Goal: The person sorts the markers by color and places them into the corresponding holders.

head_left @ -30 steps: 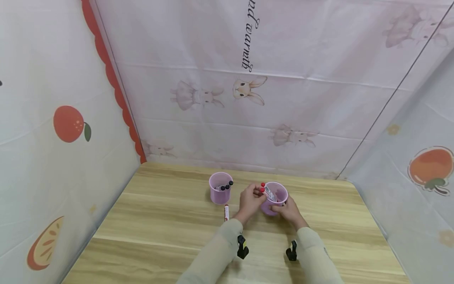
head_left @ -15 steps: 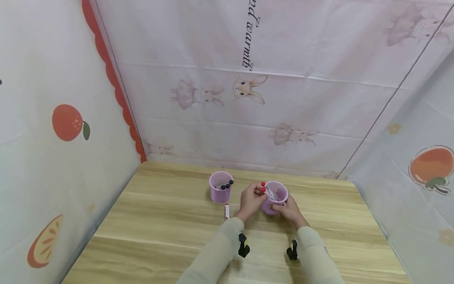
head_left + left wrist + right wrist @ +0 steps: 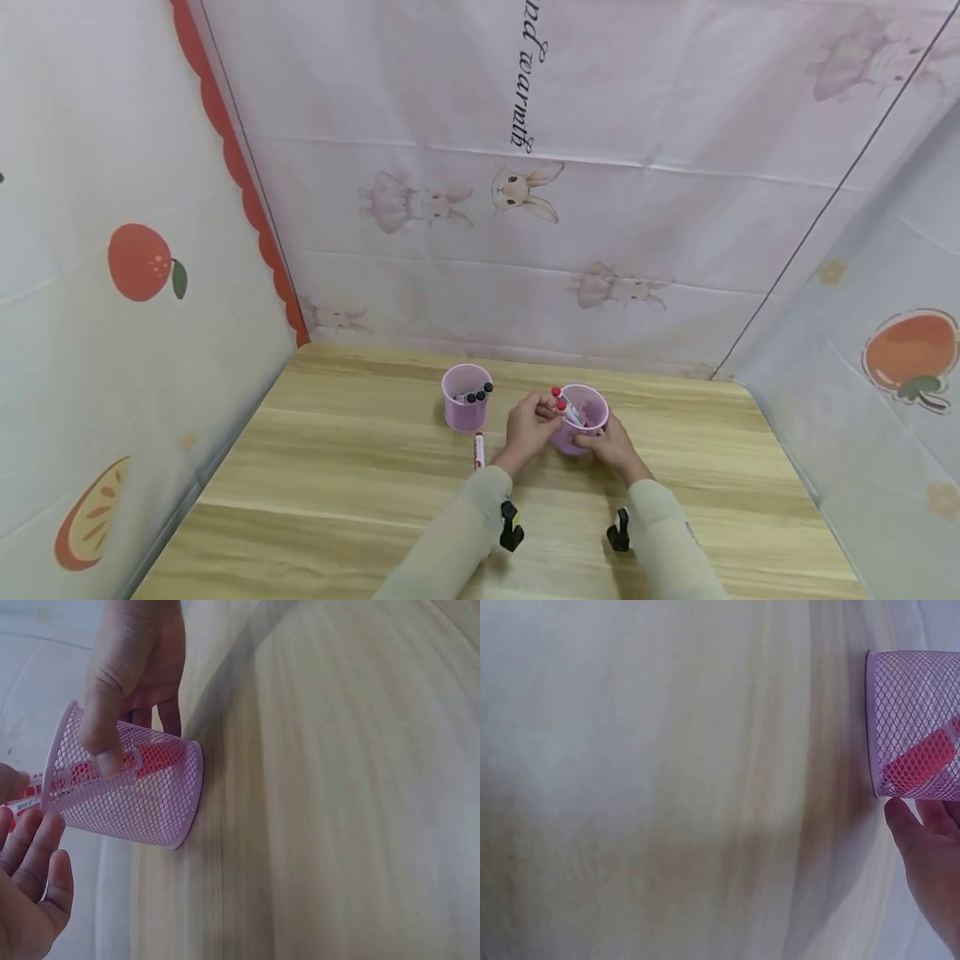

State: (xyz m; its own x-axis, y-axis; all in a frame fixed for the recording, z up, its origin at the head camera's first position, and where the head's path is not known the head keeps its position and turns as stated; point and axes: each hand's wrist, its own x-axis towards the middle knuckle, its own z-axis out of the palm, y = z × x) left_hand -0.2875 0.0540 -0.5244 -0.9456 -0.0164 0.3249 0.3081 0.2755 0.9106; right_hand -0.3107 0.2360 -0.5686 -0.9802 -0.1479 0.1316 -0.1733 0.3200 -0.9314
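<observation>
A pink mesh pen cup (image 3: 577,440) stands at the right, holding red markers that show through its mesh in the left wrist view. My right hand (image 3: 617,450) grips its side, the thumb across the near wall. At the left of the rim, my left hand (image 3: 528,429) pinches a red-capped marker (image 3: 561,406) that slants into the cup. Another red cap (image 3: 556,392) pokes out just behind it. In the left wrist view, the left hand (image 3: 34,892) is at the cup's mouth, partly cut off by the frame. A red marker (image 3: 922,761) leans inside the cup in the right wrist view.
A second pink mesh cup (image 3: 466,414) stands to the left with several black-capped markers (image 3: 480,396) leaning in it. A red-and-white marker (image 3: 479,450) is on the wooden table (image 3: 360,483) beside the left forearm. Printed cloth walls (image 3: 450,308) enclose the table.
The nearer red cap at the left hand has shifted slightly right and down toward the cup's rim. The right hand and both cups stay where they were.
</observation>
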